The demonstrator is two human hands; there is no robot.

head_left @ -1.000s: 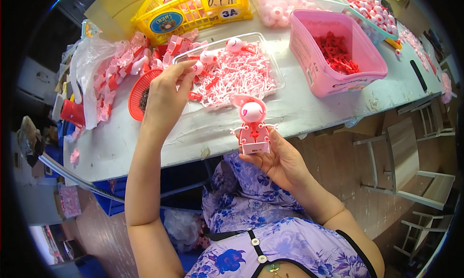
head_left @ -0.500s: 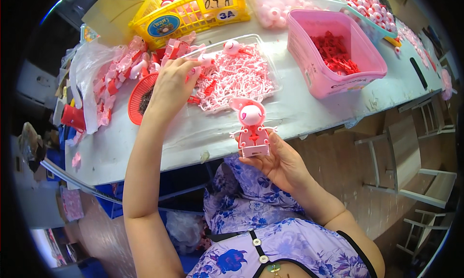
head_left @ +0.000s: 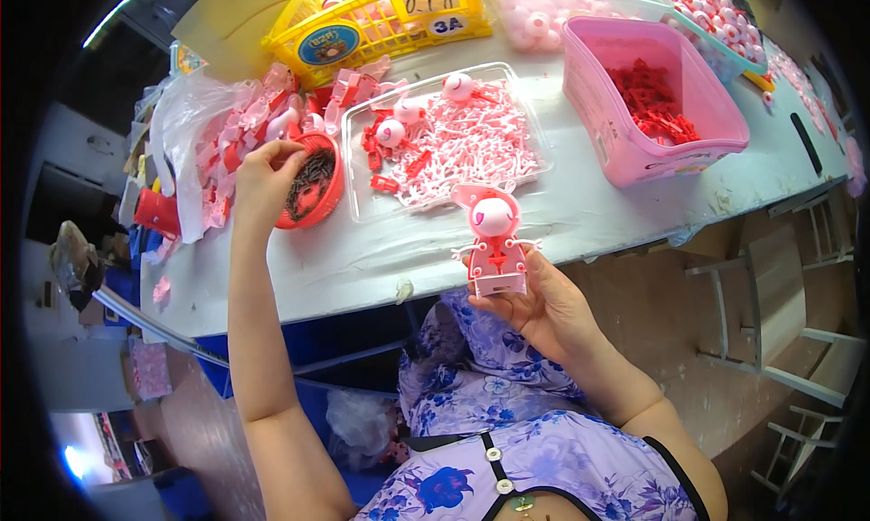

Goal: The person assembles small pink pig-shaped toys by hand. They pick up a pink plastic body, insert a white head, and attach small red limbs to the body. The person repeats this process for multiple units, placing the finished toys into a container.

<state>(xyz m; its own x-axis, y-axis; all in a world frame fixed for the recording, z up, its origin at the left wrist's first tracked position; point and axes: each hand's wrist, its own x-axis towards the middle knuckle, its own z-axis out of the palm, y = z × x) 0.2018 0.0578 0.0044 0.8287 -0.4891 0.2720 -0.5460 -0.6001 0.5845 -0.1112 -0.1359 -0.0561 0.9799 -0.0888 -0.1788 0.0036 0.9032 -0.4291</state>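
Note:
In my right hand (head_left: 555, 308) is a pink plastic toy figure (head_left: 495, 249), held by its base above the table's front edge. It has a round pale head, red inner parts and small pale arms. My left hand (head_left: 265, 181) is at the left rim of a small red basket (head_left: 333, 188) of thin dark pieces that look like screws. Its thumb and fingertips come together in a pinch; whatever is between them is too small to make out. Beside the basket, a clear tray (head_left: 530, 169) holds many small pale-pink parts, some red pieces and a few round heads.
A pink tub (head_left: 598, 149) of red parts stands right of the tray. Behind are a yellow basket (head_left: 381, 36) and clear bins (head_left: 580, 12) of round parts. Pink and red pieces (head_left: 249, 127) lie piled beside a plastic bag (head_left: 186, 149) on the left. A chair (head_left: 779, 290) stands at right.
My left hand has moved from the tray's left side to the red basket. A round head now lies uncovered in the tray. My right hand still holds the toy figure.

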